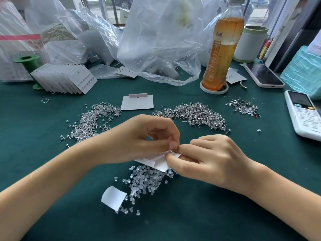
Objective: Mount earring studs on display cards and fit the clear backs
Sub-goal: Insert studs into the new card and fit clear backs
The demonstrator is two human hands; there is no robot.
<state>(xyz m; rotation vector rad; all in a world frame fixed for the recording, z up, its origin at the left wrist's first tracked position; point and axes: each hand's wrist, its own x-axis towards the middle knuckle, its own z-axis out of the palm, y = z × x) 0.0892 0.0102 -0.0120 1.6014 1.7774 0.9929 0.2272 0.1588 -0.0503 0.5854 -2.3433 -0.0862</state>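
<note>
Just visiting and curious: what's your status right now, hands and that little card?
Left hand and right hand both pinching the white card, fingertips meeting at a stud post. Clear backs piled just below. Nothing in the way.

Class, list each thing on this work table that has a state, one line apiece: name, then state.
left hand: fingers pinch the display card.
right hand: fingers pinch at the card's top edge.
display card: held over the clear backs, bent.
clear backs: loose pile.
earring studs: loose heaps.
blank card: lying flat.
card stack: fanned, leaning.
tea bottle: upright, part full.
phone: screen dark.
</note>
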